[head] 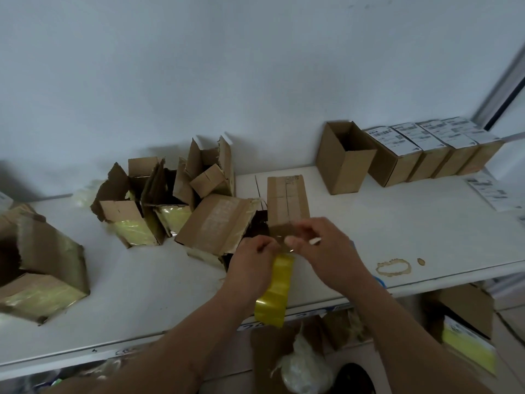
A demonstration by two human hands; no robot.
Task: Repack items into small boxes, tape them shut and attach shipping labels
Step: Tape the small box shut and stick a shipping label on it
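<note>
Your two forearms come up from the bottom edge and meet at the near end of the small box point(287, 204), which lies closed on the table point(142, 280) in front of you. Your left hand point(252, 261) pinches the upper end of a yellow tape strip point(274, 291), fingers point(265, 245) curled round it; the strip hangs from there over the table's near edge. Your right hand point(321, 245) is curled at the same spot, thumb and forefinger closed on the tape's end at the box (whether they also hold something small and pale, I cannot tell).

To seal well, I judge you should keep the strip taut and centred on the flap seam, lay it down from the near end and smooth it flat as you go, so no wrinkle lifts.

Both wrists bend inward, knuckles up, elbows wide. Beyond them: torn cartons point(176, 206) at left, one open box point(345, 157) upright at right, and beside it the labelled boxes point(426, 149) in a row.
</note>
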